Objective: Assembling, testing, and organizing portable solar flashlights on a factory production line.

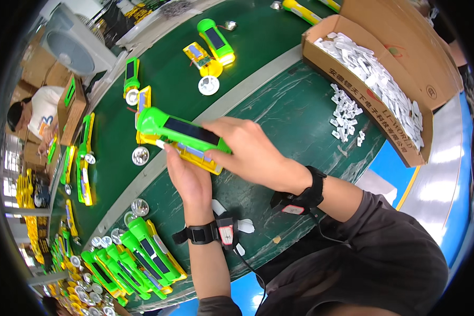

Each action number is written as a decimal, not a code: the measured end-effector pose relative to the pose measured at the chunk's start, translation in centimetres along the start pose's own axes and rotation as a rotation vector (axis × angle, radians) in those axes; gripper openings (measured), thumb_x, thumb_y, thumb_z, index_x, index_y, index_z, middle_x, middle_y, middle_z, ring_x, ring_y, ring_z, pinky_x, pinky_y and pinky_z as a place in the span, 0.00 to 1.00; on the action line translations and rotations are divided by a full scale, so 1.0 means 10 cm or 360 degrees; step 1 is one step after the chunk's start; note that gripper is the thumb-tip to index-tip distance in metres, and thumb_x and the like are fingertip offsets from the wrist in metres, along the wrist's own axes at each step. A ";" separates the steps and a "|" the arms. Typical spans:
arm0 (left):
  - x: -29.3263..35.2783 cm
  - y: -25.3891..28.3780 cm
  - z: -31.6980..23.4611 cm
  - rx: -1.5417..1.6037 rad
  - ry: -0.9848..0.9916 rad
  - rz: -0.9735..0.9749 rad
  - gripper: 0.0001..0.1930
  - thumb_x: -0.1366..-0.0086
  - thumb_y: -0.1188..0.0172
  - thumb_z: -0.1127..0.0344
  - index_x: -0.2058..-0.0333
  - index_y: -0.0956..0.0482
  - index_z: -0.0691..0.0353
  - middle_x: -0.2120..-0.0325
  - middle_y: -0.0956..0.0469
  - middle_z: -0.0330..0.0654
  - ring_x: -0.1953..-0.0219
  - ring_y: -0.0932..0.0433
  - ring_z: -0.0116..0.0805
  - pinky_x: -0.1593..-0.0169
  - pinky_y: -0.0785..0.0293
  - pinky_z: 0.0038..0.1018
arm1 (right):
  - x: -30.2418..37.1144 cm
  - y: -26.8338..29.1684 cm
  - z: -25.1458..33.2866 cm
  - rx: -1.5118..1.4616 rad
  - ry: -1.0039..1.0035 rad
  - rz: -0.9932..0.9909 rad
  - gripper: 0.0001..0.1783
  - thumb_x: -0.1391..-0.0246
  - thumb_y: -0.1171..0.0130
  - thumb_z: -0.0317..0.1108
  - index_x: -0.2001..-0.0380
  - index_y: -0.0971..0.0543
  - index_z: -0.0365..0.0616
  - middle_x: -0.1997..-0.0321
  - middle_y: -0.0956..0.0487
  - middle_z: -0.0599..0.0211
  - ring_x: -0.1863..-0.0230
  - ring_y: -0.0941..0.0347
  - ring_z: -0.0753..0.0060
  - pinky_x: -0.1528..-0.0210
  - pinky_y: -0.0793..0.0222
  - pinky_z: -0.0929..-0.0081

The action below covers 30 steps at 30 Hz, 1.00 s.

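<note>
My right hand (253, 152) is closed around the back end of a green flashlight shell (155, 122) with a dark solar panel on its top. Under the shell is a yellow casing half (208, 163) with a bluish battery showing between the two. At the front lower edge, the fingertips of my left hand (190, 179) pinch a small white piece (160, 143) against the flashlight. The left palm lies just below the casing. How the fingers grip on the underside is hidden.
Several green-and-yellow flashlights (147, 253) lie in a row at lower left. An open cardboard box (363, 89) of white plastic pieces stands at right, beside a loose pile (345, 113). More flashlight parts (216, 42) rest on the green belt (174, 68). Another person (39, 113) sits far left.
</note>
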State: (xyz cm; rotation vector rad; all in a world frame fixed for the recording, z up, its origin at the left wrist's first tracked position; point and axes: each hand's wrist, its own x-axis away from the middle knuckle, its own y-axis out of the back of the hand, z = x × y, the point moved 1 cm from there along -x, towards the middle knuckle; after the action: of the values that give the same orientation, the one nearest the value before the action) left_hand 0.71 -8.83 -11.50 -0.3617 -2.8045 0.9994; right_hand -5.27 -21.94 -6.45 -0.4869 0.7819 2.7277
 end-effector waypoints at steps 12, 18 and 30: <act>-0.04 0.02 0.00 0.0073 -0.0104 0.0007 0.26 0.27 0.63 0.50 0.43 0.40 0.67 0.47 0.32 0.52 0.44 0.32 0.40 0.40 0.37 0.37 | -0.11 -0.07 -0.18 -0.1169 -0.0568 0.0319 0.22 0.46 0.42 0.27 0.50 0.29 0.25 0.56 0.21 0.53 0.53 0.24 0.70 0.50 0.29 0.76; -0.02 0.00 -0.03 0.0031 -0.0151 0.0054 0.25 0.27 0.64 0.51 0.44 0.39 0.68 0.48 0.31 0.52 0.45 0.32 0.41 0.42 0.35 0.37 | -0.08 -0.13 -0.21 -0.1088 -0.0516 0.0298 0.24 0.47 0.40 0.28 0.50 0.29 0.24 0.55 0.21 0.51 0.53 0.24 0.69 0.50 0.28 0.74; 0.03 -0.06 -0.02 -0.0141 -0.0127 -0.0041 0.20 0.35 0.55 0.72 0.45 0.38 0.70 0.50 0.30 0.50 0.45 0.30 0.45 0.46 0.30 0.38 | -0.02 -0.11 -0.05 -0.0773 -0.0474 0.0305 0.21 0.50 0.37 0.28 0.53 0.25 0.28 0.59 0.20 0.54 0.58 0.22 0.70 0.55 0.25 0.74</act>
State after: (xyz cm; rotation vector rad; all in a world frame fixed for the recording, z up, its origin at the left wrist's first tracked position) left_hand 0.38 -9.09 -10.89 -0.3018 -2.9237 0.9061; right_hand -4.61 -21.35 -7.27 -0.0868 0.0896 3.0676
